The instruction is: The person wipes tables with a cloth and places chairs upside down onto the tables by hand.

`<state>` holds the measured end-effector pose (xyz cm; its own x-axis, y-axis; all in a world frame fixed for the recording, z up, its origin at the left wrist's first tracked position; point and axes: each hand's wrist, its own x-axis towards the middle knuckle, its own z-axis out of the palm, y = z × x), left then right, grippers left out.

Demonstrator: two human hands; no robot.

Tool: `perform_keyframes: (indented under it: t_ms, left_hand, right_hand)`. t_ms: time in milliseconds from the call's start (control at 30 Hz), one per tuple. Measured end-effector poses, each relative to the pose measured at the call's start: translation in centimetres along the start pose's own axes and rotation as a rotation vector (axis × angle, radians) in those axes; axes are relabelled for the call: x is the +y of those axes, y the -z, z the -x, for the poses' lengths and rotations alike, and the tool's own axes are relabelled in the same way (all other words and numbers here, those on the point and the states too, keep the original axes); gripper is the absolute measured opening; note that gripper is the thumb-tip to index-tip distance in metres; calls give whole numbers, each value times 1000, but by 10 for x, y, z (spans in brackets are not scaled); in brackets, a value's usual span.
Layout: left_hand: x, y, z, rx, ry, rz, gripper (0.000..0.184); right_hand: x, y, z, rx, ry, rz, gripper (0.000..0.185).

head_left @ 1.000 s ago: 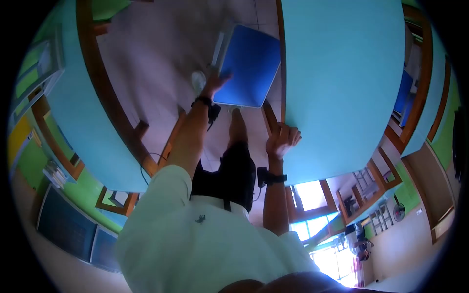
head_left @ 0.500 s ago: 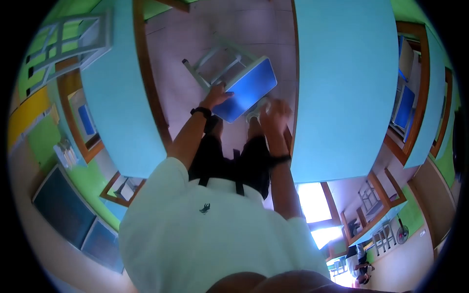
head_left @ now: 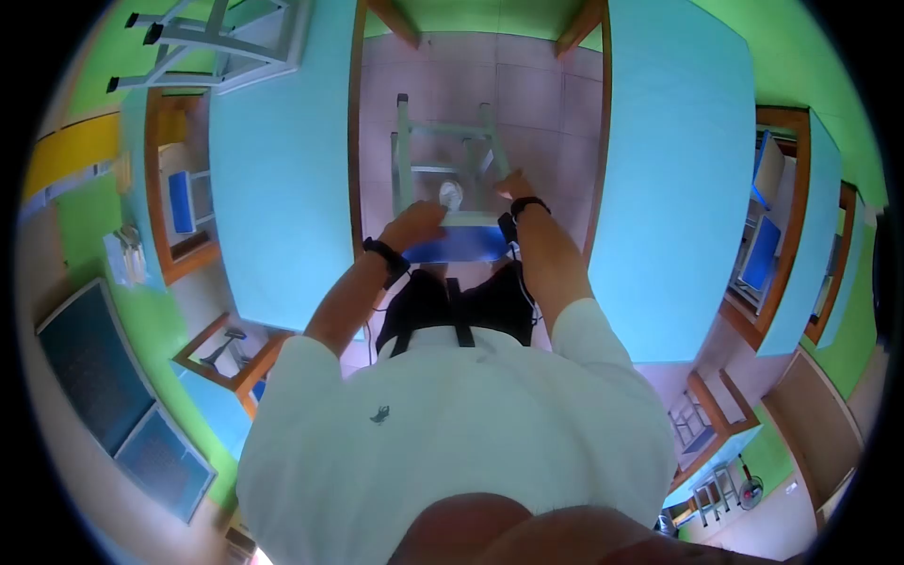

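- Turned since the earlier frame, the stool point(head_left: 459, 244) now has its blue seat edge running level across the view instead of slanting, and its grey legs point towards 12 o'clock.
- The right hand point(head_left: 515, 185), a blur beside the stool before, has moved up to its frame, at about 1 o'clock.
- The stool is just above the middle of the view, tilted, in the gap between two blue tables: the left table point(head_left: 282, 179) at 10 o'clock and the right table point(head_left: 678, 179) at 2 o'clock.
- The person's left hand point(head_left: 417, 226), at 11 o'clock, is curled over the near left part of the seat, fingers closed on it.
- The right hand's fingers are partly bent against a stool leg; how firmly they close on it cannot be told.
- A white shoe point(head_left: 451, 196) shows through the stool's frame at 12 o'clock.
- Another grey stool point(head_left: 235, 56) lies upturned on the left table, between 10 and 11 o'clock.
- Out towards 4 o'clock stands a fan point(head_left: 750, 492).
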<state>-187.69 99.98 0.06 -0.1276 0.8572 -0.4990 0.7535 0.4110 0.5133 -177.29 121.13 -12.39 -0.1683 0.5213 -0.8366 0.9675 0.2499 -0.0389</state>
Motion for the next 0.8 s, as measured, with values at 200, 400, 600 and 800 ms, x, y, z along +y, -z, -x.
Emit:
perform_keyframes:
  t_ms: [200, 400, 600, 800]
  left_hand:
    - [-6, -9, 11, -26, -144, -45, 26]
    - [-12, 10, 25, -39, -108, -16, 29]
    - [-14, 54, 32, -27, -18, 106, 37]
    - [-13, 80, 44, -12, -60, 181, 59]
  right_hand:
    - [51, -12, -21, -439, 4, -303, 30]
    - [48, -8, 29, -438, 62, -947, 24]
    - [18, 45, 58, -322, 124, -1148, 19]
    - [-19, 93, 122, -36, 226, -1102, 15]
